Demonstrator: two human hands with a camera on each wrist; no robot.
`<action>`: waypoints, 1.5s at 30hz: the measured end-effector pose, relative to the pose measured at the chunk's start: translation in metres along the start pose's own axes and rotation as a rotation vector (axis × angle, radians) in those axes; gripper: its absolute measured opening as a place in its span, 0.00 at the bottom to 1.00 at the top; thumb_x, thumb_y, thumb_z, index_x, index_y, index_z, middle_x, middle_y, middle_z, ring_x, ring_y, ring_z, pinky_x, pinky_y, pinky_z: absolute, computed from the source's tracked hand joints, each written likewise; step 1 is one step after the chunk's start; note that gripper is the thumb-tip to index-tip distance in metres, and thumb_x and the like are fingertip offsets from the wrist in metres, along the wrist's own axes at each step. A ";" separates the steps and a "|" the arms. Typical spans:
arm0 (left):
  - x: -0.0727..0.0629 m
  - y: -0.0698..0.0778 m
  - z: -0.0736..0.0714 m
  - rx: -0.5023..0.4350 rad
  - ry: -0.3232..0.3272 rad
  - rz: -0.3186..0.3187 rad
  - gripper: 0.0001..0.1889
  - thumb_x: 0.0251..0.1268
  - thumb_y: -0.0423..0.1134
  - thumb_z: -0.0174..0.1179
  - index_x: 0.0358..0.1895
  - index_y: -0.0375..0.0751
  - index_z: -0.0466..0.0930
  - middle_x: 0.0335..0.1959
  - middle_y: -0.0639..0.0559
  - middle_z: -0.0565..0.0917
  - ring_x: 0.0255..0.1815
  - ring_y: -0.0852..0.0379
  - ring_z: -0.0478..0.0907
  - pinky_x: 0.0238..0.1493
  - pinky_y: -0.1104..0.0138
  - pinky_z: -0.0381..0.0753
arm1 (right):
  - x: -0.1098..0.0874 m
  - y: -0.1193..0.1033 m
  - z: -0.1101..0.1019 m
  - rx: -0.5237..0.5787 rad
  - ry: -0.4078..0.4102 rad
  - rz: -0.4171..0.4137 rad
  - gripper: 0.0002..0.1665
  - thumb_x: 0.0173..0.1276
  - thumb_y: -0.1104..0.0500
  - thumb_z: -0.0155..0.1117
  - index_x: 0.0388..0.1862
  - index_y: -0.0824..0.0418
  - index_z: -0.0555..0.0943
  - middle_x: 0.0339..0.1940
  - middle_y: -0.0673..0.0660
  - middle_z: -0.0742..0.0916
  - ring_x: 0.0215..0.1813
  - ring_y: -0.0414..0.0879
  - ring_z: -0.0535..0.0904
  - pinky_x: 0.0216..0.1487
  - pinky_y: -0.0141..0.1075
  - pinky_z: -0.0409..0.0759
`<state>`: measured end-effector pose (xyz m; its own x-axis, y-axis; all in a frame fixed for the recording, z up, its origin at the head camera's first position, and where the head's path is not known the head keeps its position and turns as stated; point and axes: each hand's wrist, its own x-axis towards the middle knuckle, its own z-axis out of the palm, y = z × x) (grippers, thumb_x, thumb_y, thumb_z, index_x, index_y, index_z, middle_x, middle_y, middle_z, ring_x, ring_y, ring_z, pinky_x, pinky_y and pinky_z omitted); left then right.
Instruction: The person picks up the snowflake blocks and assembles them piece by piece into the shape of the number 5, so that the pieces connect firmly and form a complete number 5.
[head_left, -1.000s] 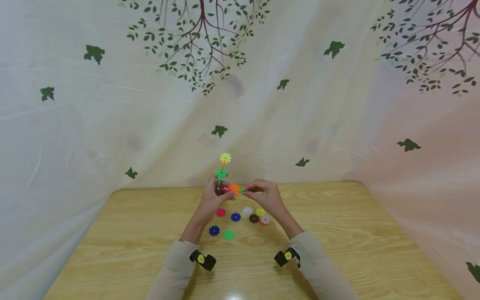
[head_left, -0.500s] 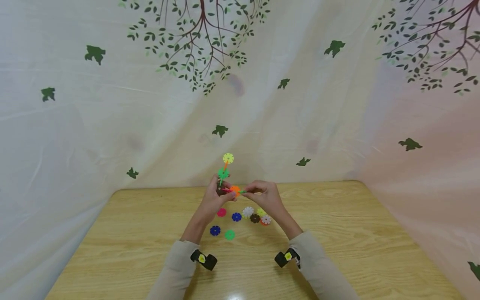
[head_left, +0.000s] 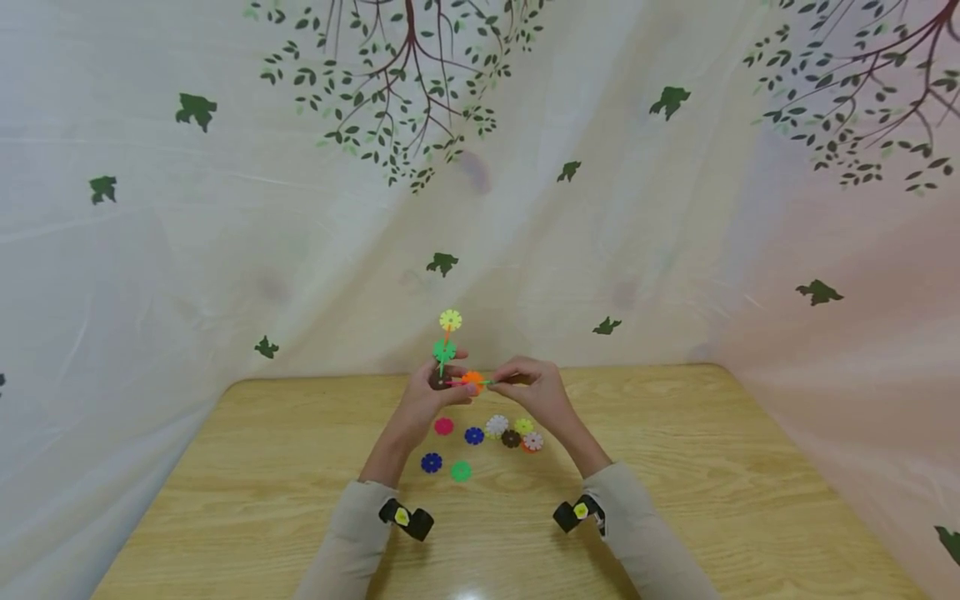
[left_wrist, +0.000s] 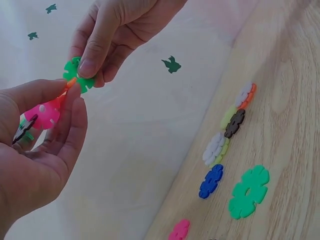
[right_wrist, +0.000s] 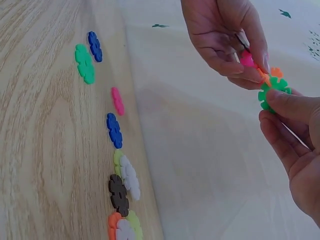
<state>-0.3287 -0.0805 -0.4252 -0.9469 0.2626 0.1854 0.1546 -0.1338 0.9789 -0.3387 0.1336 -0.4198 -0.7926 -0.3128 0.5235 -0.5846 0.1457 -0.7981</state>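
Over the table, my left hand (head_left: 414,410) holds a chain of flower-shaped interlocking discs, thumb and fingers pinching its orange disc (head_left: 472,382). From there the chain runs through a pink disc (left_wrist: 46,114) and a dark brown disc (head_left: 440,380). It then rises past a green disc (head_left: 444,351) to a yellow disc (head_left: 451,320) at the top. My right hand (head_left: 542,395) pinches another green disc (right_wrist: 264,98) between thumb and fingers. That disc meets the orange one edge to edge, at an angle; how deep the slots fit is hidden by the fingertips.
Loose discs lie on the wooden table (head_left: 262,475) below the hands: a pink disc (head_left: 444,426), two blue ones, a green disc (head_left: 461,472), and a cluster with white, yellow, brown and orange discs (right_wrist: 119,195). A printed cloth (head_left: 337,275) hangs behind the table.
Both hands keep their grip and stay nearly in place. The upper end of the chain sways slightly right and then back left.
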 end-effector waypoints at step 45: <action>-0.002 0.004 -0.008 0.060 -0.069 0.000 0.19 0.66 0.25 0.64 0.58 0.30 0.73 0.45 0.50 0.79 0.39 0.58 0.84 0.44 0.65 0.88 | -0.004 0.017 -0.046 -0.282 -0.465 0.174 0.08 0.67 0.68 0.70 0.45 0.67 0.85 0.38 0.60 0.90 0.41 0.44 0.86 0.44 0.33 0.86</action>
<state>-0.3282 -0.0887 -0.4227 -0.9255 0.3282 0.1890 0.1732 -0.0771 0.9819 -0.3534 0.1806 -0.4218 -0.7590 -0.6325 0.1545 -0.5267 0.4569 -0.7168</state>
